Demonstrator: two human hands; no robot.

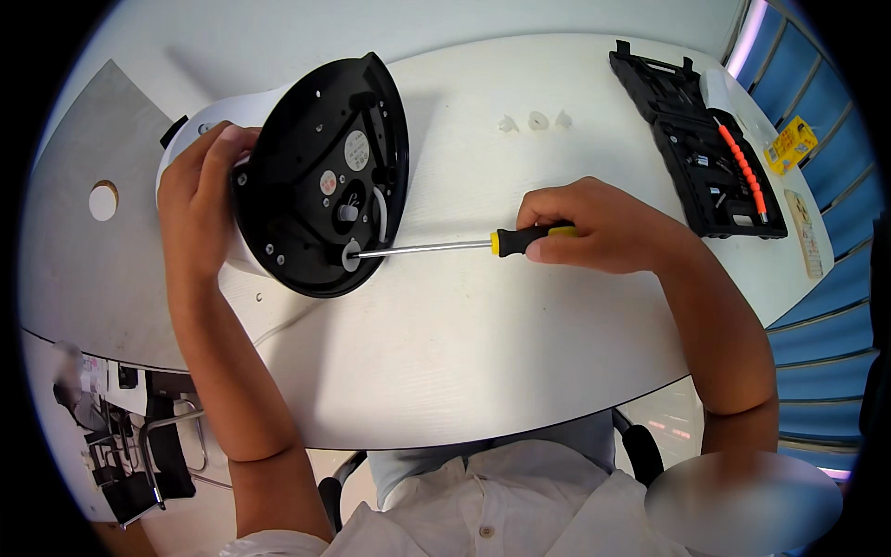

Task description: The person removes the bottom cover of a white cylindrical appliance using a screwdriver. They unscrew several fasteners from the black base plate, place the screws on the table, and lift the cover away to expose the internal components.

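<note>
A white appliance lies on its side on the white table (483, 343), its black underside plate (320, 176) facing me. My left hand (200, 190) grips the white body at the plate's left rim and steadies it. My right hand (594, 226) is closed around the black-and-yellow handle of a screwdriver (445, 246). The steel shaft runs left, and its tip rests at a round hole near the plate's lower edge. A white cord loops across the plate.
An open black tool case (705, 148) with an orange-handled tool lies at the back right. Three small white plastic pieces (536, 121) sit behind the screwdriver. A grey panel with a round hole (93, 232) covers the table's left end. A small yellow packet (789, 144) is at the far right.
</note>
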